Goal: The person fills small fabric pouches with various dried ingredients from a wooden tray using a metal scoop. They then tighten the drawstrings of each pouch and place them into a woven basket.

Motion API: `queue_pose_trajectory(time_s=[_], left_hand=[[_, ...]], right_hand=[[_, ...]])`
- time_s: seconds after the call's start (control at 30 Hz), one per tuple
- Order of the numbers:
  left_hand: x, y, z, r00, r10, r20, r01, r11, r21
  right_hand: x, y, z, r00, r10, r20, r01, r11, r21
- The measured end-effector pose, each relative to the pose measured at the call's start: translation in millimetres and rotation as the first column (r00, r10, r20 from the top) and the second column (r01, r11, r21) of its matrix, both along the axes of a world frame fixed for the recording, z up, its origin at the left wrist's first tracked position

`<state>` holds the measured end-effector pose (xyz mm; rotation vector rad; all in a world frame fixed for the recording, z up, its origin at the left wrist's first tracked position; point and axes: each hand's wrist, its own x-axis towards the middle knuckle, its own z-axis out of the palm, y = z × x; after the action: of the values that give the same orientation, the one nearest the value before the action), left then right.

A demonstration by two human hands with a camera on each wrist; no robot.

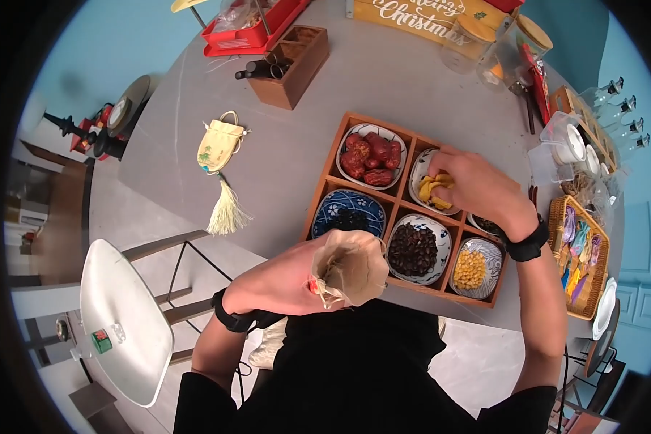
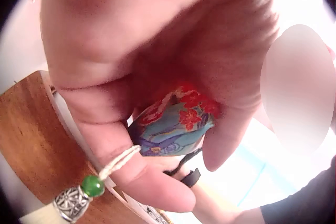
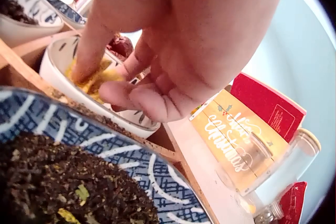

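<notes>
Head: left hand (image 1: pixel 278 286) holds a pouch (image 1: pixel 351 269), mouth open and facing up, pale lining showing, just over the near-left edge of the wooden box (image 1: pixel 445 293). Right hand (image 1: pixel 481 186) is down at the bowl (image 1: pixel 424 163) of yellow slices (image 1: pixel 434 192), in the box's far row between the dates (image 1: pixel 372 155) and a bowl mostly hidden by the wrist. Near row: blue bowl (image 1: pixel 365 204) with dark pieces, dark seeds (image 1: pixel 413 249), yellow kernels (image 1: pixel 469 269). Second pouch (image 1: pixel 220 146), yellow with a pale tassel (image 1: pixel 228 208), lies on the table (image 1: pixel 282 152), well left of the box. Left wrist: fingers and thumb curl round the pouch, its outside red-flowered on blue; a cord with green bead (image 2: pixel 93 186) and silver cap (image 2: pixel 72 204) hangs beside the fingers. Right wrist: fingertips touch the slices inside the bowl, gap narrow; can't tell if any slice is pinched. Blue-patterned bowl (image 3: pixel 170 192) of dark flakes (image 3: pixel 68 179) sits nearest the camera.
</notes>
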<state>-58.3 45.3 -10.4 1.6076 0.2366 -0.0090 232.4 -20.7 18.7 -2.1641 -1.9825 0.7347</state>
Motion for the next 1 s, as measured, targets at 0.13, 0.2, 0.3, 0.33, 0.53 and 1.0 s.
queue_pose_trajectory(time_s=[0.13,0.2,0.3,0.33,0.53,1.0], left_hand=[[6.8,0.6,3.3,0.996,0.081,0.019,-0.083,0.990,0.117],[12.5,-0.5,-0.8,0.994,0.102,-0.048,-0.101,0.995,0.009],[21.1,-0.9,-6.2,0.995,0.080,-0.067,-0.078,0.997,0.023],[24.6,-0.1,-5.9,0.994,0.083,-0.065,-0.081,0.996,0.024],[39.4,-5.9,4.2,0.998,0.026,0.051,-0.030,0.996,0.083],[24.0,-13.2,-5.5,0.962,0.241,0.129,-0.244,0.970,0.007]], right_hand=[[13.8,-10.4,-5.5,0.999,-0.025,-0.038,0.031,0.988,0.148],[11.6,-16.8,3.2,0.995,-0.051,-0.087,0.066,0.982,0.178],[-12.3,-30.5,58.7,0.971,-0.172,-0.165,0.213,0.939,0.272],[-22.6,-35.2,71.4,0.968,-0.181,-0.171,0.225,0.930,0.290],[-78.6,-42.2,68.6,0.962,0.268,-0.059,-0.231,0.908,0.350],[1.9,-24.8,6.1,0.999,-0.033,-0.029,0.040,0.953,0.300]])
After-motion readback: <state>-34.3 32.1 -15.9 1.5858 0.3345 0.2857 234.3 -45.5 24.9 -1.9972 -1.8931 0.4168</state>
